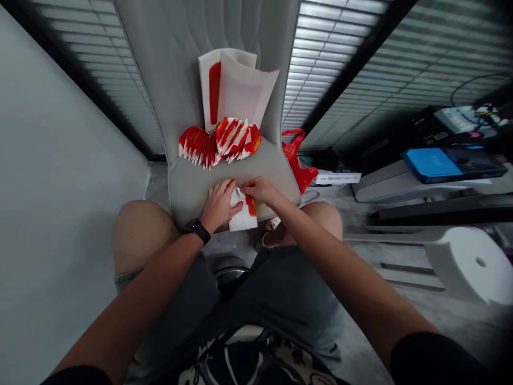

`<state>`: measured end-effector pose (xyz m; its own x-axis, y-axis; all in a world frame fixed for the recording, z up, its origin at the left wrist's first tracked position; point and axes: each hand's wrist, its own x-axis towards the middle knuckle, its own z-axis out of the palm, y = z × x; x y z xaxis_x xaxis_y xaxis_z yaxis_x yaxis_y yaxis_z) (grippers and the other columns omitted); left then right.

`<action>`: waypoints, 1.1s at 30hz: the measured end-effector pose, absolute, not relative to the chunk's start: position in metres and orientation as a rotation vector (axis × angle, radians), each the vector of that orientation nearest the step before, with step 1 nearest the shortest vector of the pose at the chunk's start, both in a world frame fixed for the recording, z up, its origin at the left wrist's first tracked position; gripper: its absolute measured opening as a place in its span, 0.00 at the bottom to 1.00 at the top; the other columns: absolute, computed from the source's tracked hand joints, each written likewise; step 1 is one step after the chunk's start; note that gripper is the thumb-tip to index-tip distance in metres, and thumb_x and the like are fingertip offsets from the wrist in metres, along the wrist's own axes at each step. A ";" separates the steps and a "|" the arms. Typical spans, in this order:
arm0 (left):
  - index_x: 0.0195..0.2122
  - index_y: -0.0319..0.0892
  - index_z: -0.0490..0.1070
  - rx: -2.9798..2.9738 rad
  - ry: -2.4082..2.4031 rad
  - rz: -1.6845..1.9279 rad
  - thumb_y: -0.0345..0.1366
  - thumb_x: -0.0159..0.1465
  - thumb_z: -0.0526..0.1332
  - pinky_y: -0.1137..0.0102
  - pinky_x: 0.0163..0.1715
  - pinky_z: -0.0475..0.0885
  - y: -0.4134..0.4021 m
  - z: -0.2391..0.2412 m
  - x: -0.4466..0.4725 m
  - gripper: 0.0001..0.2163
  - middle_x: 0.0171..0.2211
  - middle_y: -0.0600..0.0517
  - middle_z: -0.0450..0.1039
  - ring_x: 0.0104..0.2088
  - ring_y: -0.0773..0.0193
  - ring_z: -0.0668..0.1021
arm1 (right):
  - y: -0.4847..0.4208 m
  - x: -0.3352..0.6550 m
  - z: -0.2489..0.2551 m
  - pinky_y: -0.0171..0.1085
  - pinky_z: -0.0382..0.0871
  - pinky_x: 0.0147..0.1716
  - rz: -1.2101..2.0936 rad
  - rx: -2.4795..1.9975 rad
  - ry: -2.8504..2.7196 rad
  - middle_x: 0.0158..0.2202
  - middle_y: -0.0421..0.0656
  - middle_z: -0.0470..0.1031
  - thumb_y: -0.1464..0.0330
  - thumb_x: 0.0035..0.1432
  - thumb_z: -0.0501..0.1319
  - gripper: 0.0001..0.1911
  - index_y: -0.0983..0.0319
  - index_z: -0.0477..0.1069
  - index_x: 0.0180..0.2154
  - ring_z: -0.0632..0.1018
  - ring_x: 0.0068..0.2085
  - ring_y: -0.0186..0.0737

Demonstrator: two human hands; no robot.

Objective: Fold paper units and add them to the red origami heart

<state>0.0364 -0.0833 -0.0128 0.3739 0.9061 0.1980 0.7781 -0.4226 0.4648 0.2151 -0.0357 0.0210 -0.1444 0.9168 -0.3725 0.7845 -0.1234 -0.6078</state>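
A white paper piece with red and yellow print (243,220) lies at the front edge of the grey chair seat (276,170), its top partly folded. My left hand (220,202) holds it down from the left, with the thumb across its face. At its upper right, my right hand (260,190) pinches a fold; the fingertips are partly hidden. Beyond the hands stands a fanned row of folded red-and-white papers (218,143). Larger curved white sheets with a red print (244,88) lean upright against the chair back.
A red plastic bag (298,163) hangs or rests at the seat's right side. Farther right are a blue box (435,164), a white-labelled box (339,178) and a white stool (481,264). A pale wall (60,176) closes the left. My knees flank the seat.
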 end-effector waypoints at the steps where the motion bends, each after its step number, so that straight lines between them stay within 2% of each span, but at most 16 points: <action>1: 0.67 0.38 0.60 2.344 1.483 0.619 0.42 0.63 0.64 0.56 0.56 0.64 -0.083 -0.013 0.036 0.31 0.64 0.40 0.65 0.60 0.47 0.69 | -0.034 0.216 0.021 0.33 0.60 0.25 1.159 -1.911 -1.945 0.24 0.40 0.76 0.65 0.56 0.63 0.09 0.63 0.80 0.30 0.70 0.26 0.33; 7: 0.63 0.40 0.65 2.340 1.474 0.597 0.41 0.64 0.63 0.56 0.56 0.63 -0.086 -0.008 0.036 0.27 0.63 0.41 0.64 0.59 0.47 0.68 | -0.036 0.214 0.016 0.35 0.58 0.26 1.115 -1.941 -1.880 0.24 0.41 0.75 0.66 0.55 0.63 0.09 0.62 0.77 0.27 0.68 0.25 0.34; 10: 0.61 0.40 0.68 2.309 1.480 0.601 0.41 0.63 0.64 0.55 0.55 0.65 -0.086 -0.005 0.037 0.25 0.63 0.41 0.65 0.59 0.46 0.69 | -0.040 0.213 0.013 0.36 0.58 0.26 1.114 -1.941 -1.845 0.24 0.41 0.74 0.63 0.56 0.62 0.10 0.62 0.77 0.29 0.68 0.25 0.34; 13: 0.60 0.40 0.69 2.249 1.452 0.623 0.39 0.60 0.66 0.55 0.56 0.66 -0.077 -0.002 0.036 0.26 0.61 0.41 0.67 0.58 0.47 0.70 | -0.045 0.214 0.010 0.35 0.58 0.26 1.107 -1.904 -1.818 0.24 0.40 0.73 0.61 0.57 0.61 0.12 0.63 0.76 0.30 0.67 0.26 0.34; 15: 0.58 0.41 0.71 2.164 1.381 0.663 0.39 0.62 0.64 0.58 0.56 0.67 -0.066 0.000 0.032 0.23 0.58 0.42 0.71 0.56 0.50 0.72 | -0.047 0.216 0.008 0.35 0.58 0.27 1.126 -1.842 -1.822 0.25 0.40 0.72 0.61 0.57 0.61 0.12 0.62 0.76 0.30 0.66 0.26 0.33; 19: 0.50 0.42 0.77 1.922 1.166 0.625 0.41 0.68 0.57 0.65 0.46 0.71 -0.042 0.003 0.017 0.15 0.45 0.47 0.79 0.44 0.58 0.78 | -0.046 0.220 0.011 0.35 0.60 0.28 1.232 -1.680 -1.873 0.26 0.39 0.72 0.59 0.56 0.60 0.14 0.62 0.76 0.31 0.66 0.27 0.33; 23: 0.42 0.41 0.80 1.809 0.989 0.502 0.43 0.65 0.59 0.69 0.36 0.69 -0.031 0.003 0.007 0.14 0.36 0.50 0.81 0.34 0.62 0.77 | -0.037 0.221 0.019 0.34 0.62 0.30 1.315 -1.561 -1.956 0.27 0.38 0.73 0.58 0.54 0.62 0.14 0.62 0.77 0.34 0.68 0.29 0.34; 28: 0.39 0.40 0.80 1.655 0.968 0.531 0.42 0.62 0.63 0.69 0.35 0.69 -0.030 0.000 0.006 0.12 0.35 0.49 0.80 0.33 0.63 0.77 | -0.031 0.222 0.032 0.34 0.62 0.31 1.324 -1.476 -2.028 0.28 0.38 0.74 0.58 0.54 0.63 0.14 0.62 0.78 0.34 0.69 0.29 0.33; 31: 0.39 0.40 0.79 1.589 0.983 0.560 0.40 0.62 0.63 0.68 0.36 0.69 -0.030 0.000 0.004 0.10 0.36 0.49 0.80 0.34 0.63 0.77 | -0.032 0.226 0.039 0.34 0.62 0.30 1.485 -1.472 -2.029 0.26 0.38 0.72 0.53 0.59 0.61 0.19 0.62 0.77 0.32 0.68 0.28 0.33; 33: 0.40 0.40 0.79 1.565 0.985 0.568 0.39 0.62 0.63 0.68 0.37 0.70 -0.032 0.002 0.003 0.10 0.37 0.49 0.80 0.35 0.63 0.77 | -0.033 0.230 0.041 0.34 0.62 0.29 1.448 -1.548 -2.037 0.24 0.38 0.71 0.50 0.59 0.61 0.22 0.61 0.77 0.28 0.67 0.27 0.33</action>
